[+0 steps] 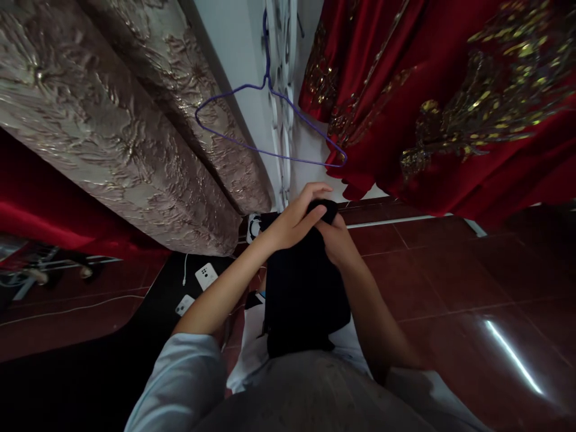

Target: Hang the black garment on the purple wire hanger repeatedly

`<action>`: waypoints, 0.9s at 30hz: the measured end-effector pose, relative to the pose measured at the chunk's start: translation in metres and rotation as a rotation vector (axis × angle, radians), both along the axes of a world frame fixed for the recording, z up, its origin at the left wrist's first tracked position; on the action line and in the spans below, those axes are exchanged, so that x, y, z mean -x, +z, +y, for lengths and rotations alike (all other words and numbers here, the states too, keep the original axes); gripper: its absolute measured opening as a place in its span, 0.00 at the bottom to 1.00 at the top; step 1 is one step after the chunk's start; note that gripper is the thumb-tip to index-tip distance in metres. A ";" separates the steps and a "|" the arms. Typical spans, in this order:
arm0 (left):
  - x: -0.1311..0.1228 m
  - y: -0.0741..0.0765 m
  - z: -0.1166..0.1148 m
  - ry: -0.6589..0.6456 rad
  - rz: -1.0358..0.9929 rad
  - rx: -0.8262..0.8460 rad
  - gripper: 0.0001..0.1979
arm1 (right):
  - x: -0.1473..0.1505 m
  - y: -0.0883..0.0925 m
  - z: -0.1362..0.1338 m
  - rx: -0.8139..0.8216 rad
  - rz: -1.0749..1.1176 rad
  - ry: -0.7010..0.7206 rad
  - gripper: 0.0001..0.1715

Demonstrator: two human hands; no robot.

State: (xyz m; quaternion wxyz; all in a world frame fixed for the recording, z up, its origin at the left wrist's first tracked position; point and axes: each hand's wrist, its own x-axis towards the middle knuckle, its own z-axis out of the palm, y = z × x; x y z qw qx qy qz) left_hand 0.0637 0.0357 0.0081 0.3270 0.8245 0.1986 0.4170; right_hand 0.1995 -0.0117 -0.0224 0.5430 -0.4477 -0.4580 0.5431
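Observation:
A dark black garment [306,294] hangs in front of my body; its exact kind cannot be made out. My left hand [297,219] lies over its bunched top end, thumb along the cloth and fingers curved past the far side. From the right, my right hand [337,240] grips the same bunched end, its fingers partly hidden behind the fabric. Both hands are close together. Beyond them, a bare purple wire hanger [270,153] hangs on a white metal rack [284,108], touched by neither hand.
Beige textured curtains [135,132] hang at left, and red cloth with gold sequins [450,120] at right. Two phones [206,275] and a white cable [185,270] lie on a dark surface at lower left. Red tiles [450,282] cover the floor.

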 end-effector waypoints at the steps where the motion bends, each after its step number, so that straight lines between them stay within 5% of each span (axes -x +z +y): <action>1: 0.008 -0.007 0.005 -0.047 0.043 0.056 0.20 | -0.005 0.007 0.001 0.026 -0.019 0.075 0.12; 5: 0.057 -0.034 0.021 -0.104 0.378 0.041 0.22 | -0.027 0.045 0.011 -0.149 -0.351 0.310 0.04; 10: 0.127 -0.034 0.034 0.205 0.788 -0.158 0.11 | -0.031 0.077 0.062 -0.497 -0.505 0.180 0.09; 14: 0.172 -0.022 0.044 0.438 1.005 -0.123 0.12 | -0.009 0.065 0.129 -0.528 -0.341 0.000 0.21; 18: 0.202 -0.029 0.044 0.517 1.083 0.157 0.15 | 0.003 0.031 0.171 -0.463 -0.356 -0.006 0.22; 22: 0.218 -0.033 0.036 0.497 0.991 0.290 0.15 | -0.015 0.008 0.164 -0.453 -0.446 0.119 0.17; 25: 0.215 -0.014 0.032 0.600 0.794 0.112 0.17 | -0.042 0.015 0.149 -0.478 -0.510 0.034 0.05; 27: 0.205 0.006 0.032 0.726 0.666 -0.019 0.15 | -0.058 0.027 0.142 -0.467 -0.548 -0.071 0.14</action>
